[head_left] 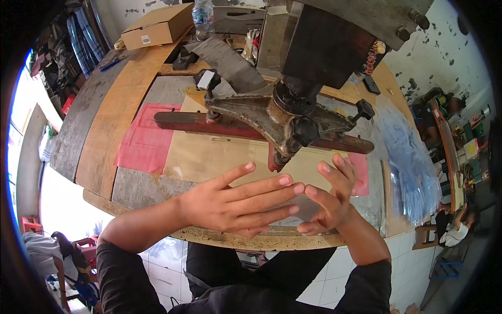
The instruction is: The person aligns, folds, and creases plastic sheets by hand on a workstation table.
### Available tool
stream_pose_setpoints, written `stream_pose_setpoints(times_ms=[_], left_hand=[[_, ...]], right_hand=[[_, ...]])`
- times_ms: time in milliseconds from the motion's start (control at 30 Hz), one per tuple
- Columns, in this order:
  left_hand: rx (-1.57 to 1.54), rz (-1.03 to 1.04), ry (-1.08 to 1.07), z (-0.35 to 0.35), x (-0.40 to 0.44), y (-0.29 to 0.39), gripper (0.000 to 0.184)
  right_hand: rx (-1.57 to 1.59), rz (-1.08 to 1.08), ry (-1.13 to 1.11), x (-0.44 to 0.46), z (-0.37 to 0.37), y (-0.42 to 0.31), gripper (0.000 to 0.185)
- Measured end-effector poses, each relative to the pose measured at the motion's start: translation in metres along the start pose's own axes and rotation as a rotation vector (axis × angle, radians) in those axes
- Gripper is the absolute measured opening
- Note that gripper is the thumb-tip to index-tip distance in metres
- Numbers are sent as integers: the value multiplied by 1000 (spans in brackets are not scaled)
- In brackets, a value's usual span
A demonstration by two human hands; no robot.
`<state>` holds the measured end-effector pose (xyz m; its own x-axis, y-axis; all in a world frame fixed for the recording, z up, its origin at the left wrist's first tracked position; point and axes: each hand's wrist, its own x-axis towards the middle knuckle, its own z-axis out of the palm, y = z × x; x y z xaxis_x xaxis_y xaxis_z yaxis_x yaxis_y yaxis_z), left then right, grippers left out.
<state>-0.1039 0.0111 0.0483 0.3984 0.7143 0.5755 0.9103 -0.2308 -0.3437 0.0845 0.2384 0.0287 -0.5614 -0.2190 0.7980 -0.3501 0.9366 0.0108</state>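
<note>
My left hand (240,201) hovers over the front edge of the table, its back toward me and its fingers stretched out and apart. Facing it is my right hand (332,201), with fingers spread and partly curled. The fingertips of both come close together; whether they touch I cannot tell. I see nothing held in either hand. Just beyond them stands a press head (287,112) with metal arms and dark knobs, fixed to a long reddish bar (240,127). Beneath the bar lies a tan sheet (196,154), with a pink sheet (149,138) showing at its left.
Clear plastic sheets (408,162) are heaped at the table's right side, near a dark phone (371,85). At the back are a cardboard box (157,26), a water bottle (203,20) and a grey metal plate (230,63). A blue pen (110,65) lies left. Other people sit far right.
</note>
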Motion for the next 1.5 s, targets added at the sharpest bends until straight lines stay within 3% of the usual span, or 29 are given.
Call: stream_pose_setpoints(times_ms=[133,233,300,400,567,1500], left_hand=[[-13,9,23,-3,0,1,50],[-45,28,47,-4,-1,3,45],[-82,44,59,-5,-1,5,42],[-226,106,67,-1,1,12,40],[-452,259,112,4,7,19,41],[-471,207,147,12,4,30,41]], right_hand=[[22,24,12,3,-3,-2,61],[-71,-1,4,0,-7,0,45],[-37,23,117,-2,-5,1,27],[-76,32,101,5,-7,-5,22],[-79,15,117,9,-2,-7,24],[-169,-39,115,13,9,-18,22]])
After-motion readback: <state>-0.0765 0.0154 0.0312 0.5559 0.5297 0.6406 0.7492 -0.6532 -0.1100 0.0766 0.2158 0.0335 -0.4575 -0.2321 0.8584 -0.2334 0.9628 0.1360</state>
